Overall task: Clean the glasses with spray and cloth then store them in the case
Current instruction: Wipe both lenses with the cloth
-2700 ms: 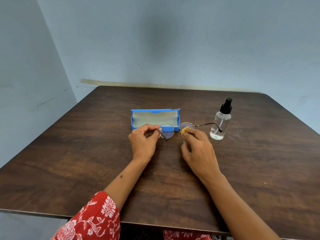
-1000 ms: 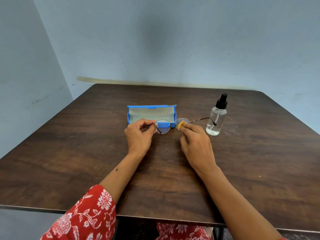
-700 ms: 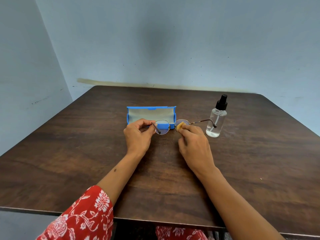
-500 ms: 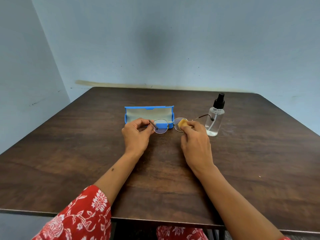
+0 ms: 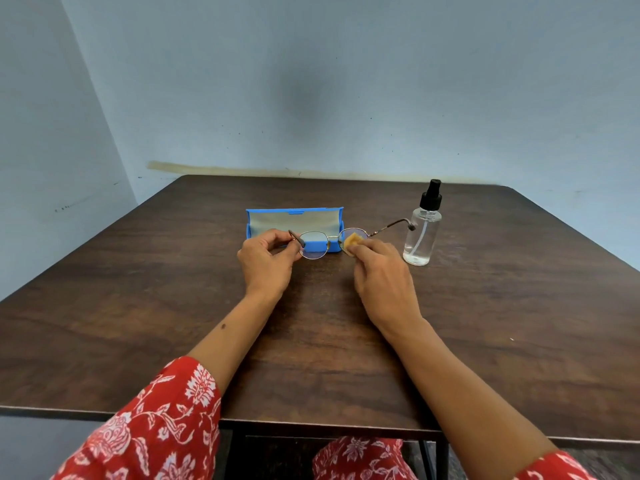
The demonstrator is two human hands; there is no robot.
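You hold the glasses (image 5: 329,239) just above the table (image 5: 138,289), in front of the open blue case (image 5: 294,223). Your left hand (image 5: 268,261) pinches the left temple, as before. Your right hand (image 5: 381,275) still pinches the small yellow cloth (image 5: 353,241) against the right lens, now nearer its middle. The spray bottle (image 5: 422,233) stands just right, untouched.
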